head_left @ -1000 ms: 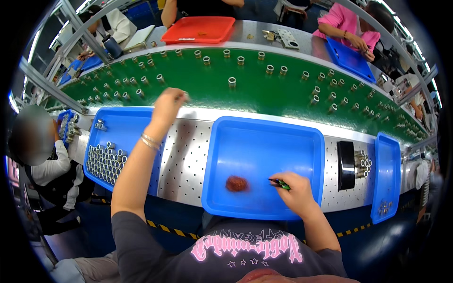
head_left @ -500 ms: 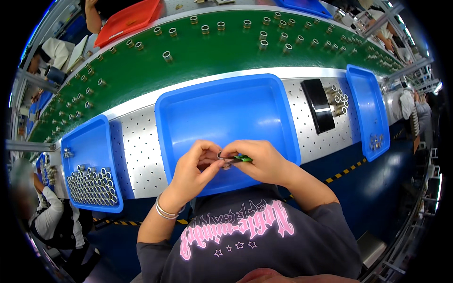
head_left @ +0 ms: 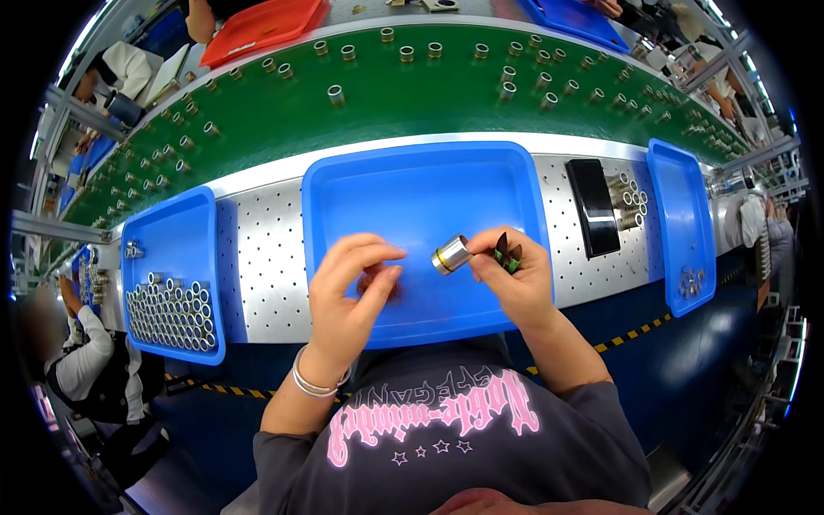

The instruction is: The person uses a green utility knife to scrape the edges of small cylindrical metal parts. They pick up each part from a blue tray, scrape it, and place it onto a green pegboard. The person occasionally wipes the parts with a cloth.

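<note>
Head view: R grip (head_left: 520, 279) pinches a metal sleeve (head_left: 451, 255) btwn thumb & fingers, w/ green-handled snips (head_left: 512, 264) tucked in the same palm. Sleeve sticks out toward L grip (head_left: 343, 287) — that one's loose, fingers parted, nothing visibly held. Reddish-brown clump (head_left: 391, 288) just by L grip's thumb, contact unclear. Blue tray (head_left: 412, 180) below both — black slab (head_left: 594, 206) on tabletop (head_left: 562, 266), right of R grip.

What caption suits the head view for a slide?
Over a blue tray, the right hand holds a metal sleeve and a green-and-black tool.
</note>
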The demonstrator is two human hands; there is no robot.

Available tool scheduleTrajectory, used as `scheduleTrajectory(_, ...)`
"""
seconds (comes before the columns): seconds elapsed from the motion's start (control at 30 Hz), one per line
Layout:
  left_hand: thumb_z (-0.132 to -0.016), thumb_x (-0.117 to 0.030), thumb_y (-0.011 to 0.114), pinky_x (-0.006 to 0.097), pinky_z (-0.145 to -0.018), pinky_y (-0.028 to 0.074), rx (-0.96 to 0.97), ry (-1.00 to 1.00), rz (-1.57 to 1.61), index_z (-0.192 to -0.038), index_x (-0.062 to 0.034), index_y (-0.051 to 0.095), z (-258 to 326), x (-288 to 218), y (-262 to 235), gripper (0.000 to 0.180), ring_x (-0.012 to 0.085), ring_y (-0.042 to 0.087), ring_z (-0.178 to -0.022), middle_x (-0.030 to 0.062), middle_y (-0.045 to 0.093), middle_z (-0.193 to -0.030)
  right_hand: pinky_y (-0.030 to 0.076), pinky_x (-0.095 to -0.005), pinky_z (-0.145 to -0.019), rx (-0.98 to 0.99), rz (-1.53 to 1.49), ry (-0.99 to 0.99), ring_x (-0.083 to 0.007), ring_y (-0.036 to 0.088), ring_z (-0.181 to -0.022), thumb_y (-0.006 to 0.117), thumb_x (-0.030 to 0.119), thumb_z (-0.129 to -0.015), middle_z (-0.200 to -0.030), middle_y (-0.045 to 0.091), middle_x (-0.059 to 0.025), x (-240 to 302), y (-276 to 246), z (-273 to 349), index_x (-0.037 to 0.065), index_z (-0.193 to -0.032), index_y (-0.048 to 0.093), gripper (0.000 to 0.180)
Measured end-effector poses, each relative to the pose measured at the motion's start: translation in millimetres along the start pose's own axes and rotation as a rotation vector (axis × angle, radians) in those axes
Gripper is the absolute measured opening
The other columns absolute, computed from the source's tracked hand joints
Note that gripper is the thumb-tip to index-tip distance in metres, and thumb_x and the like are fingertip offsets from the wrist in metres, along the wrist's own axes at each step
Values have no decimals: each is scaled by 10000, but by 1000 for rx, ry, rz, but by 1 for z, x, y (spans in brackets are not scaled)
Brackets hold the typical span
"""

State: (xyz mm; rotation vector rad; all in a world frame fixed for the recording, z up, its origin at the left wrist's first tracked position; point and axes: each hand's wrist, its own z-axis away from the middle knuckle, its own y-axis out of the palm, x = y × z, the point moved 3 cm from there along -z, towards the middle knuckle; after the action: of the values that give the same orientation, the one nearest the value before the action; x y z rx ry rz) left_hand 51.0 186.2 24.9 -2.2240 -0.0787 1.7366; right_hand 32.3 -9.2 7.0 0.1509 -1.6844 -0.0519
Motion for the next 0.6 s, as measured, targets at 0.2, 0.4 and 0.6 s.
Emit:
scheduleTrajectory(0.2, -882, -95, 552, 227, -723, 461, 382, -338, 509, -1105, 41, 582, -1, 11, 16, 263, 149, 592, -876, 110, 620, -985, 393, -189, -569, 90, 54, -96, -68, 513, -655, 603, -15, -824, -782, 598, -37, 1, -3, 0, 0, -928, 614, 105)
scheduleTrajectory(0.4, -835, -23, 598, 259, -820, 498, 277, -406, 694, -1216, 49, 487, 1, 20, 33, 403, 172, 595, -952, 148, 601, -1070, 429, -212, -592, 138, 304, -152, -98, 550, -686, 623, -31, -795, -831, 625, -78, 4, 1, -4, -6, -940, 620, 147)
scheduleTrajectory(0.6, -792, 52, 618, 274, -851, 491, 244, -284, 585, -1281, 20, 423, -1, 19, 33, 528, 178, 591, -958, 139, 578, -1078, 454, -223, -631, 135, 234, -12, -108, 585, -736, 631, -21, -792, -859, 635, -90, -2, -2, -5, -15, -947, 615, 157)
